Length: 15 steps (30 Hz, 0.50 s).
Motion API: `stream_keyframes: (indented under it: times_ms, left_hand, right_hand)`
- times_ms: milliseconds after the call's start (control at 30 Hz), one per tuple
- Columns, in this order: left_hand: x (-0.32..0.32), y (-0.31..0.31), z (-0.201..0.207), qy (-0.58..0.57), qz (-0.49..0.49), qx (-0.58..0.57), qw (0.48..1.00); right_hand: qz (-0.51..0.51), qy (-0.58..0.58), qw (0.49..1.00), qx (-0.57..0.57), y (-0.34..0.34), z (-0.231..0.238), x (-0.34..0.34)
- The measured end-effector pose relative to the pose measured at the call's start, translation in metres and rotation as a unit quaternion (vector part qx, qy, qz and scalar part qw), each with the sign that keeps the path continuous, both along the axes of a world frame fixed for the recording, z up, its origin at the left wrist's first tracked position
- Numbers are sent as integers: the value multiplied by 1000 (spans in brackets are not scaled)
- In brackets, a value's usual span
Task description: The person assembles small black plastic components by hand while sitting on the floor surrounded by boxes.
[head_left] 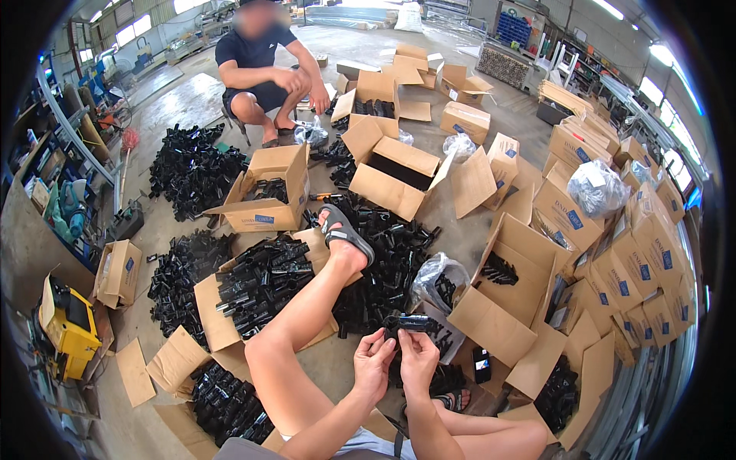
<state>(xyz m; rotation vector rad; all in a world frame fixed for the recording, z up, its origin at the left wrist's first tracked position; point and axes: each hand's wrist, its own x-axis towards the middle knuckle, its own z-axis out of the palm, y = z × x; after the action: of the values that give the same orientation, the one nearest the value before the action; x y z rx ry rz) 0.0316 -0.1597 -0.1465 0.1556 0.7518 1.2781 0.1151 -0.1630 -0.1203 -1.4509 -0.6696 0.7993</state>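
In front of my lap, both hands hold a black tube-shaped part [415,323] with a clamp-like end. My left hand [372,365] pinches it at its left end, fingertips closed. My right hand [418,363] grips it from below, next to the left. What kind of fitting it is, I cannot make out. Beyond my hands spreads a pile of similar black parts [383,253]. A clear plastic bag [441,277] with black pieces inside stands just right of them.
An open carton [515,264] holding a few black parts stands to the right, near a phone [481,366]. Stacked cartons [640,261] line the far right. A filled carton [230,406] sits at lower left. Across the piles, another person [264,69] sits beside more cartons.
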Motion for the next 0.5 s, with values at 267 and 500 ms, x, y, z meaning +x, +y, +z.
stream_keyframes:
  times_ms: [267, 500]
  left_hand:
    - [-1, 0, 4, 0, 8, -9, 1000]
    - [-4, 3, -4, -8, 2, 2, 1000]
  right_hand:
    - [-12, 17, 1000, 1, -1, -6, -5]
    - [-8, 16, 999, 28, 1, 4, -10]
